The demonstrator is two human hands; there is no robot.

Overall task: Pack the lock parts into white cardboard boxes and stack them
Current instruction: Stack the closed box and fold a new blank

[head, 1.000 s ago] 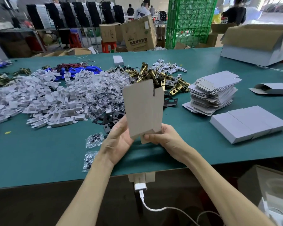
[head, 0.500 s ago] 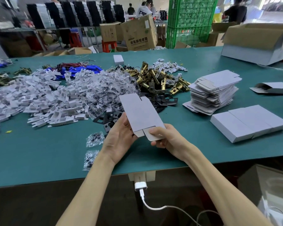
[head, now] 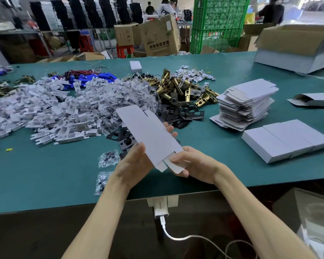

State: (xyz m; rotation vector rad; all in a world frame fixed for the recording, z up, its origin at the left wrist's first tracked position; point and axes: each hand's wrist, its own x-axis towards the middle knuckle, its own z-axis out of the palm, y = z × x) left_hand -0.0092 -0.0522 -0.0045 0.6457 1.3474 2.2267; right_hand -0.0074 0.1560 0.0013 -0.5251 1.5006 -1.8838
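Left hand [head: 134, 165], right hand [head: 196, 165] grip flat box [head: 148, 133] over green table [head: 45, 184]; crates [head: 217, 23] behind.

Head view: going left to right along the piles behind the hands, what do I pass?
White insert pile → clear screw bags → brass latches → stack of flat boxes → half-open box at the far right.

Bright even light, glare top right, soft shadows on tabletop [head: 45, 174], wide-angle bend at edges, bg blurry.
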